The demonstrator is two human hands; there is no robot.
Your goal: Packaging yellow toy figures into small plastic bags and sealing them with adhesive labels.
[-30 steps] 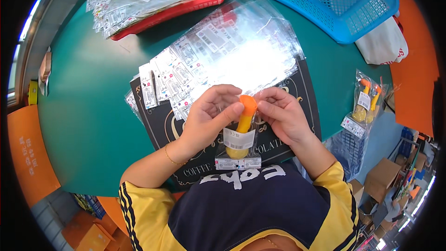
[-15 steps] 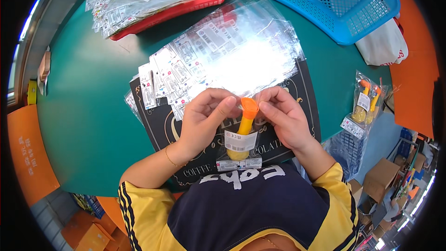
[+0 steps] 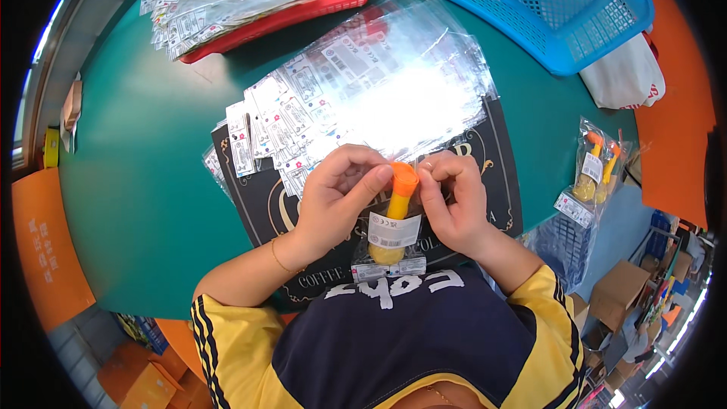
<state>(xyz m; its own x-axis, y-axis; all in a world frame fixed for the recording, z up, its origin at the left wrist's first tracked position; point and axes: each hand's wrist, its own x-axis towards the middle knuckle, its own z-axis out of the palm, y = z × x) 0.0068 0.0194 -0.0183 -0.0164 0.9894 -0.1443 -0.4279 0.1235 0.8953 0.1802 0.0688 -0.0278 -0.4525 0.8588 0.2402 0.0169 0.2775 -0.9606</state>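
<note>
A yellow toy with an orange flared end (image 3: 405, 179) stands out of a clear plastic bag (image 3: 365, 254) in front of my chest. Its rounded yellow base lies inside, behind a white printed label (image 3: 394, 232). My left hand (image 3: 341, 191) is closed in a pinch beside the orange end, on the bag's thin edge. On the other side my right hand (image 3: 460, 201) also pinches, thumb against curled forefinger, at what looks like the bag's opposite edge; the clear film there is hard to make out.
Flat clear bags (image 3: 356, 83) with printed cards lie fanned on a black printed mat (image 3: 500, 159). Behind stand a red basket (image 3: 288, 26) of more bags and a blue basket (image 3: 568, 53) with toys. Bagged toys (image 3: 591, 174) lie at the table's right edge.
My right hand has shifted slightly, its fingers curling more tightly. The toy's orange end has moved a little left and down, its open rim now facing up more.
</note>
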